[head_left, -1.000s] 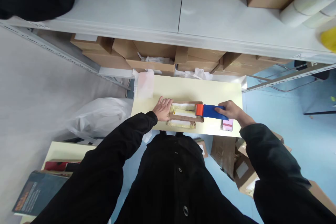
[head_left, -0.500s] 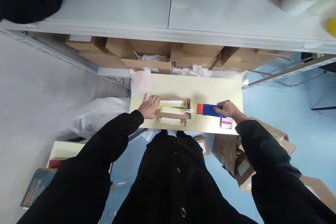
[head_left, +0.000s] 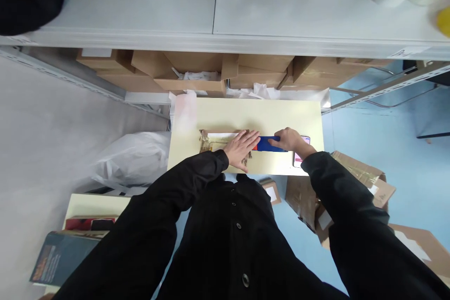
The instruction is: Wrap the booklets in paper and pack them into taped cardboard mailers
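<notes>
A cardboard parcel (head_left: 204, 143) wrapped in shiny tape, with white labels, lies on the pale yellow table (head_left: 225, 111). My left hand (head_left: 241, 148) lies on its right end, fingers stretched out, and covers that part. In my right hand (head_left: 288, 140) is a blue tape dispenser (head_left: 269, 144), gripped from above. Its orange end points left and meets the parcel's right end, partly behind my left fingers. Whether tape is stuck down there cannot be seen. A phone (head_left: 298, 159) with a lit screen sits on the table, partly under my right wrist.
Open cardboard boxes (head_left: 191, 85) line the low shelf behind the table. A grey shelf (head_left: 140, 18) spans above them. More cartons (head_left: 302, 197) are on the floor at right. A white plastic bag (head_left: 135, 159) bulges at left, near books (head_left: 66, 253).
My left hand has slid right, from the parcel's left end to its right end. My right hand has brought the tape dispenser left against the parcel, baring more of the phone.
</notes>
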